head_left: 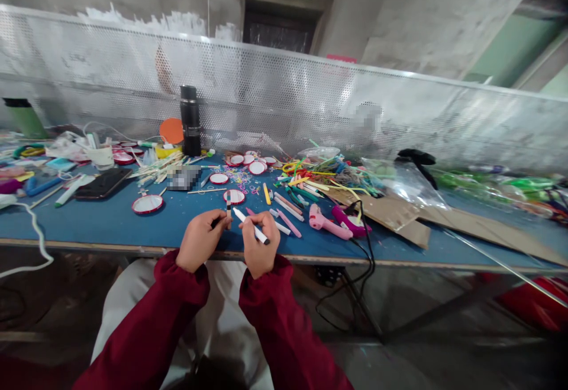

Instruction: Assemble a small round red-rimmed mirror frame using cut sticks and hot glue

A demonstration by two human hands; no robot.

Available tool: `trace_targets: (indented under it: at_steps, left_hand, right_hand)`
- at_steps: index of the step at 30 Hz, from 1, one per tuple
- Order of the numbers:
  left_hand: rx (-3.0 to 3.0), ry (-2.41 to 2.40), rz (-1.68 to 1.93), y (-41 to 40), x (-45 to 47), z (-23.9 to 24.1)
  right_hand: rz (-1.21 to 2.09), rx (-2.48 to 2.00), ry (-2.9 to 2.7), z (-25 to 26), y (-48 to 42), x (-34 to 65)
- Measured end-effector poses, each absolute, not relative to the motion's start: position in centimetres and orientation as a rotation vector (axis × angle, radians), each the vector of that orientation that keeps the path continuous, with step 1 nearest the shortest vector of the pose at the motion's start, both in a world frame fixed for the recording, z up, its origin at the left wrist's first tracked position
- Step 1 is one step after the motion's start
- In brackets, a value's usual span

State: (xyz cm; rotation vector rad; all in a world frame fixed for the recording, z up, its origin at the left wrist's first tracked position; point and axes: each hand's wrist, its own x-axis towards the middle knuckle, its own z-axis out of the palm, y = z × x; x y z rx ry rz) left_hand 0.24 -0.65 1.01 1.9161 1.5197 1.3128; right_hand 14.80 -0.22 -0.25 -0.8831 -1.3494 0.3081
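My left hand [203, 237] pinches a small flat wooden stick [229, 205] upright near the table's front edge; dark bands cross the stick. In my right hand [261, 242] is a white marker [249, 224] with a dark end, its tip pointing up and left toward the stick. The tip looks apart from the stick. Just behind the stick lies a round white disc with a red rim [239, 196]. Pink and white pens [288, 223] lie right of my right hand.
A pink glue gun [328, 222] and a purple one [348, 222] lie at right, cables hanging over the edge. Cardboard [390, 209] is beyond them. A black bottle [190, 122] stands at the back; a phone [102, 183] lies left. Pipe cleaners [306, 174] and loose rubber bands [237, 176] cover the middle.
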Motion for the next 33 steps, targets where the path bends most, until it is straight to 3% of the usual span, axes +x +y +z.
trace_targets:
  at_steps: [33]
  left_hand:
    - [1.997,1.498,1.287,-0.65,0.17,0.90]
  right_hand:
    - [0.334,-0.909,-1.345,-0.41,-0.13,14.81]
